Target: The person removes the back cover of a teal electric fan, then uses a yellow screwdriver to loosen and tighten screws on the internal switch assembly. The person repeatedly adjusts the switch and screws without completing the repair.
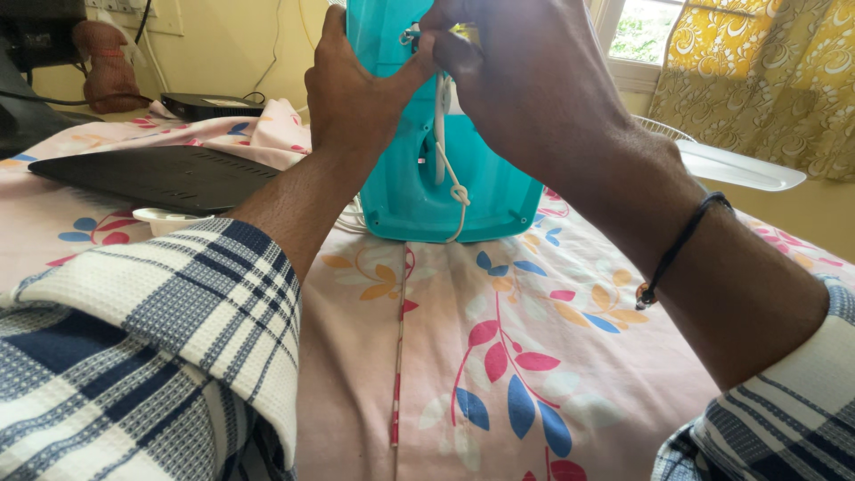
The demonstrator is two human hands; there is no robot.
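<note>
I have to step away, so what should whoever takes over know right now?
Left hand: flat against the turquoise iron, steadying it.
Right hand: fingers pinching the white cord near the iron's top.
The iron stands upright on the floral cloth; the cord hangs down its back with a knot low down.
Done: part of the cord lies along the iron.
Left: loose cord beside the base, at its left.
</note>
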